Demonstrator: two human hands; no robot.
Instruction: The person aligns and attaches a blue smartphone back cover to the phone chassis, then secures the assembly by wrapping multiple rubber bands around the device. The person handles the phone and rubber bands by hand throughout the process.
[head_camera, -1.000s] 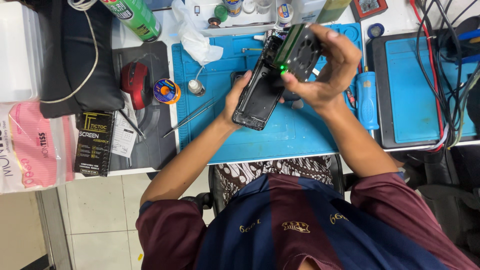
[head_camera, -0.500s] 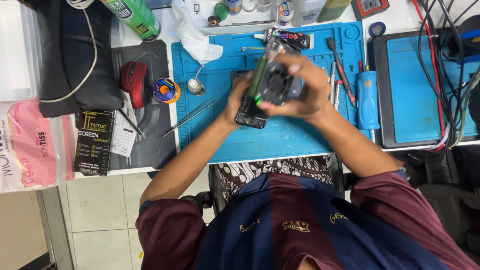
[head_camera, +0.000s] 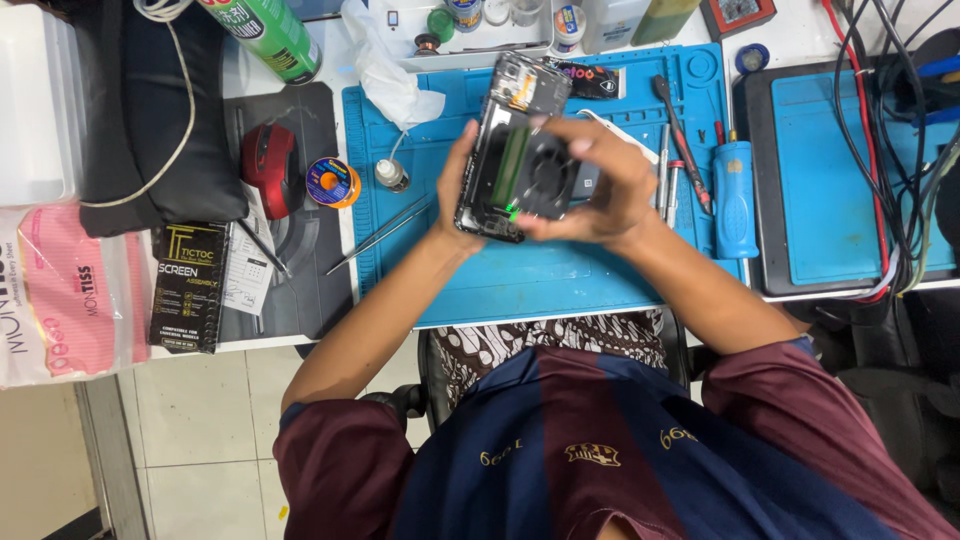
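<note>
Below you lies a white workbench with a blue repair mat (head_camera: 560, 285) in its middle, and your two hands meet just above this mat. Your left hand (head_camera: 455, 190) grips the long left edge of an opened phone (head_camera: 510, 150), fingers curled around the frame. Your right hand (head_camera: 610, 185) covers the right side of the phone, with the fingers pressed on its dark inner cover. The phone is held tilted over the upper part of the mat, not touching it. Left of your left hand, tweezers (head_camera: 380, 235) lie across the mat edge, near a small bottle (head_camera: 390, 175) and a roll of solder wire (head_camera: 330, 182). Right of your right hand a blue screwdriver (head_camera: 735, 198) rests on the mat.
</note>
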